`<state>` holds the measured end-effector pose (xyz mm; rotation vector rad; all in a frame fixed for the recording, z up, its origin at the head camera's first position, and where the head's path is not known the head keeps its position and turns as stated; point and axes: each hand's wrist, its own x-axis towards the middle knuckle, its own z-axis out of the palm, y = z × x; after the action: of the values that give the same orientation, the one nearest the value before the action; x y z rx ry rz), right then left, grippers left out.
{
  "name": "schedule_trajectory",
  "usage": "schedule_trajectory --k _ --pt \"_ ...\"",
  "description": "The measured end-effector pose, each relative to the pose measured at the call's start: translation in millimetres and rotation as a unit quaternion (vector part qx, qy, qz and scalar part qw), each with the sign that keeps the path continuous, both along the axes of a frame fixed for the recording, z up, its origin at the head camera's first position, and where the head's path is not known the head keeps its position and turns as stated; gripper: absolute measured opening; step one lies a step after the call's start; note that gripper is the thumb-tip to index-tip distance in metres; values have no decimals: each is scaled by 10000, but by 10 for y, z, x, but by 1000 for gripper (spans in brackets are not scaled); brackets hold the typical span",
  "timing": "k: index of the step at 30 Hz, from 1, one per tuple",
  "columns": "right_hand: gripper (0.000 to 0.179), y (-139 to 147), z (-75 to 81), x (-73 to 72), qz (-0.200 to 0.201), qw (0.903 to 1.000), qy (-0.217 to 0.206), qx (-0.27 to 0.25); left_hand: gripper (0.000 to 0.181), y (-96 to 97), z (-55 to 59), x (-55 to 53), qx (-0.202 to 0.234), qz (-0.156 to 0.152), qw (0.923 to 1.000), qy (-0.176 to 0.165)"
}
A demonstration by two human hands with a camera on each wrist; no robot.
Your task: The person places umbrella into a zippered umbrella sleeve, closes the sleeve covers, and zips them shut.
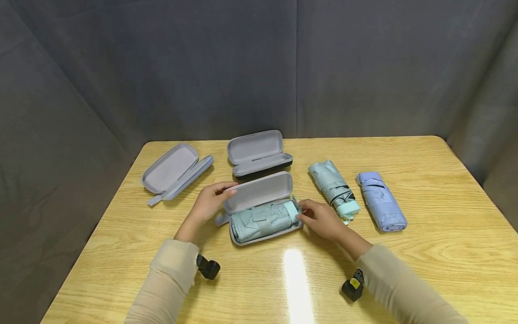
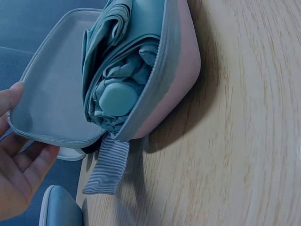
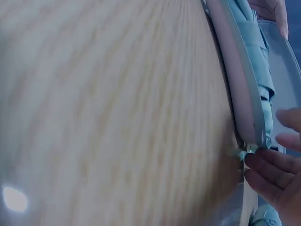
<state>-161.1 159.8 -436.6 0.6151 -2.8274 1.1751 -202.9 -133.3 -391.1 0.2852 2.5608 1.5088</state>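
A folded mint umbrella (image 1: 263,220) lies in the lower half of an opened zip case (image 1: 259,193), its pale handle end to the right. The case is grey inside and pink outside, as the left wrist view shows. My left hand (image 1: 210,202) grips the raised lid at its left end, thumb inside and fingers behind; a grey pull tab (image 2: 108,167) hangs near it. My right hand (image 1: 323,218) is at the case's right end, fingertips touching by the umbrella's mint cord (image 3: 249,149). Its fingers are fairly straight in the right wrist view, the thumb apart from them.
Behind stands another open case (image 1: 259,153) with a black base. A blue open case (image 1: 174,175) lies at the left. To the right are a second mint umbrella (image 1: 332,184) and a periwinkle umbrella (image 1: 382,202). Dark curtains (image 1: 222,67) hang behind the wooden table (image 1: 445,225).
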Motion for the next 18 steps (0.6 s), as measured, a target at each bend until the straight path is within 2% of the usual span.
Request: schedule_trajectory --k 5,10,14,18 --pt "28 -65 -15 21 -356 9986 3 -392 35 1 -4 0 -14 2 10000 33" --pt "22 -113 -8 10 -729 9931 -121 -916 35 2 -1 -1 -17 20 10000 10" --pt "20 -138 5 -12 -801 9898 -189 -1163 32 0 -10 -6 9 22 10000 14" --pt "21 -158 2 -41 -820 9898 -216 -1147 32 -3 -15 -3 40 5 10000 -7"
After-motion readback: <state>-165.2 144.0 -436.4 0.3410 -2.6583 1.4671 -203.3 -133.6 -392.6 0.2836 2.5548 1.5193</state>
